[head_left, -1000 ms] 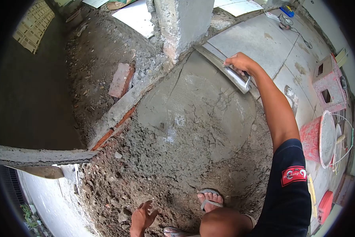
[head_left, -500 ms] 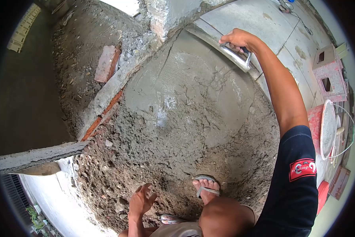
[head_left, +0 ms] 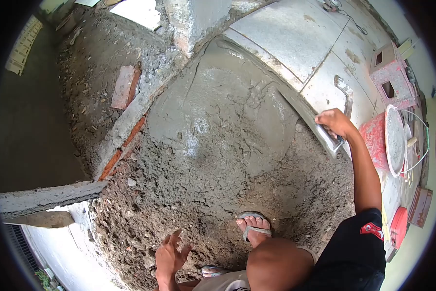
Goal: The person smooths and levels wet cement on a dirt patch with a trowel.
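My right hand is wrapped round the handle of a long metal finishing trowel. The blade lies along the right edge of the wet grey mortar, beside the tiled floor. Smooth mortar covers the far part; nearer to me it turns rough and lumpy. Above the bare soil and rubble hangs my left hand, empty, with its fingers apart and curved. My sandalled foot stands at the near edge of the mortar.
A red bucket with a wire handle stands on the right, near a pinkish block with square holes. An L-shaped metal tool lies on the pale tiles. A broken brick rests beyond the low concrete edge.
My right hand has drawn the trowel toward me and to the right along the mortar's edge, uncovering the tile border. My left hand has barely moved. The view has shifted slightly.
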`<action>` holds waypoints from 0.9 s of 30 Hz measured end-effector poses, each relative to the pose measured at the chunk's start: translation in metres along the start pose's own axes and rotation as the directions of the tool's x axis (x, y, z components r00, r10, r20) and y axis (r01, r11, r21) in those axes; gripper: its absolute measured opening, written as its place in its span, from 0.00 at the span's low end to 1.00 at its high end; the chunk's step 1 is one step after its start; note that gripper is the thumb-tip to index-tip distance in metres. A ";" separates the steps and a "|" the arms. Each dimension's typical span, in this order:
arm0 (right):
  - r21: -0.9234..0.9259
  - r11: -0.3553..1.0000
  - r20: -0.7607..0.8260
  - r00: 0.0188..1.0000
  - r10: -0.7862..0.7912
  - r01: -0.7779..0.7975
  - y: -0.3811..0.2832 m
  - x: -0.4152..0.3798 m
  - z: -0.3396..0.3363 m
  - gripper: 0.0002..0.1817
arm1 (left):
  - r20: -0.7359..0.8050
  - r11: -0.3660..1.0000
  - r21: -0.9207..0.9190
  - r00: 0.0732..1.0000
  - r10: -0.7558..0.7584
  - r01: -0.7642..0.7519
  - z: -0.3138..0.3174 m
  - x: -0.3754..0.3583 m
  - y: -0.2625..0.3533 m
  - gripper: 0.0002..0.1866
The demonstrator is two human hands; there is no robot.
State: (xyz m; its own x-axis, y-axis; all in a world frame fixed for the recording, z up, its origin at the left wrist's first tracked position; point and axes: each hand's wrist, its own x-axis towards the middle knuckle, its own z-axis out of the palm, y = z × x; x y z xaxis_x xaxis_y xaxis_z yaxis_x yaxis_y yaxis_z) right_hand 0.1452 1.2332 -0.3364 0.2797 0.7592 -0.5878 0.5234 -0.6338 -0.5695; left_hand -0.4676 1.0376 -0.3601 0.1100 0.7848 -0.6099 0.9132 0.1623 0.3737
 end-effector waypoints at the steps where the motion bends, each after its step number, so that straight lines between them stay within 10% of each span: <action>1: -0.015 1.000 -0.024 0.999 0.026 -0.027 0.006 -0.015 0.000 0.14 | -0.003 1.000 0.008 1.000 0.011 -0.011 -0.003 -0.002 0.008 0.33; 11: -0.470 0.838 -0.226 0.879 -0.419 0.278 -0.088 0.044 0.071 0.29 | -0.028 1.000 -0.006 0.999 0.017 -0.017 0.006 -0.003 -0.002 0.36; 27: -0.476 0.763 -0.160 0.811 -0.563 0.436 -0.176 0.119 0.169 0.18 | 0.035 0.997 -0.076 0.999 -0.028 0.031 0.032 -0.014 -0.022 0.35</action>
State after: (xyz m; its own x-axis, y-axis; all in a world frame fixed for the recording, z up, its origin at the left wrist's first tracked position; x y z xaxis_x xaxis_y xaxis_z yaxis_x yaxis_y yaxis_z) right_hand -0.0495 1.4101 -0.4033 0.0607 0.9961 -0.0642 0.9050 -0.0821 -0.4175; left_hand -0.4770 1.0034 -0.3822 0.0977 0.7587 -0.6441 0.8837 0.2315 0.4067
